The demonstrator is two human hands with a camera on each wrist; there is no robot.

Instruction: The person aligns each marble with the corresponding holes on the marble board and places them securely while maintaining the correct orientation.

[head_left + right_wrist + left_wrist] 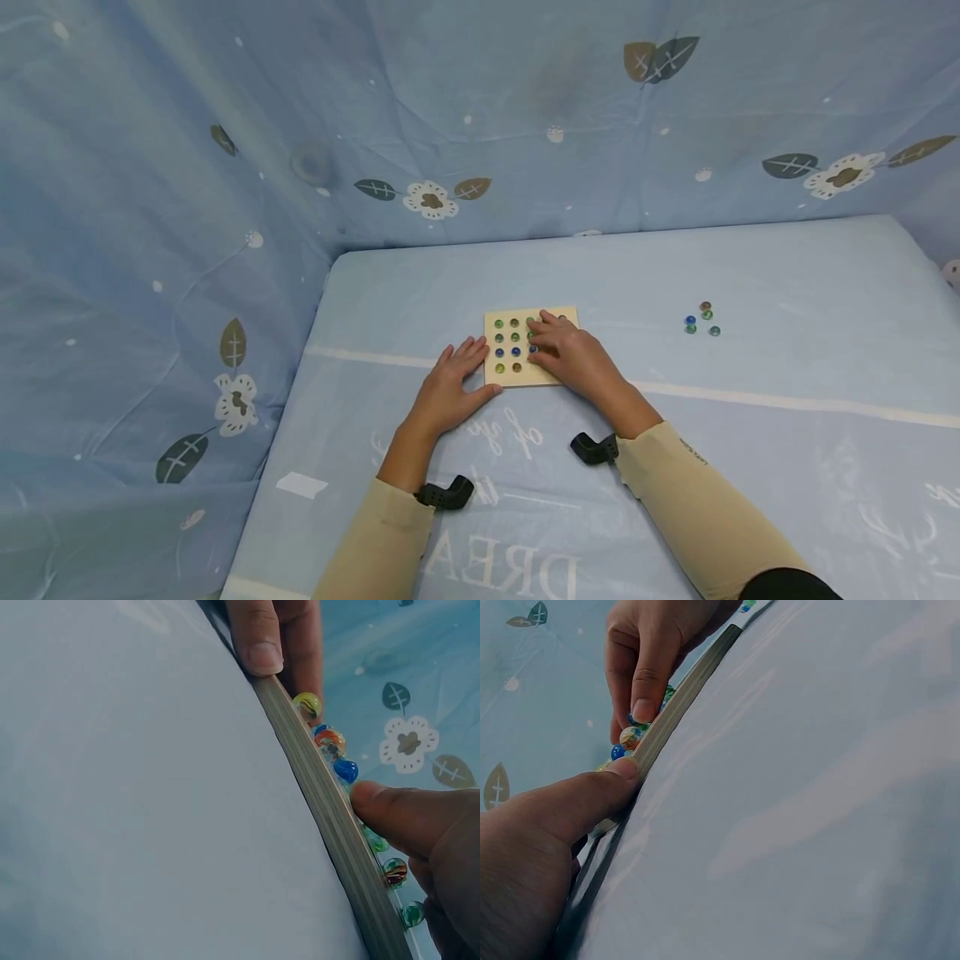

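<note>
A pale wooden board point(494, 380) with rows of glass marbles lies on the covered table. My left hand point(450, 392) rests against its left side, fingers straight and thumb point(622, 769) touching the near corner. Over the right part of the board is my right hand point(573, 354), its fingertips pointing down among the marbles. A blue marble point(533, 349) shows between its thumb and fingers, apparently pinched at the board's surface. Several marbles point(394, 872) stand along the board's near edge. The right hand hides part of the board.
A few loose marbles point(707, 315) lie on the table right of the board. Patterned blue cloth point(480, 125) hangs behind and to the left. Black wrist mounts point(446, 493) sit by both sleeves. A white patch point(302, 485) is on the table cover at the left.
</note>
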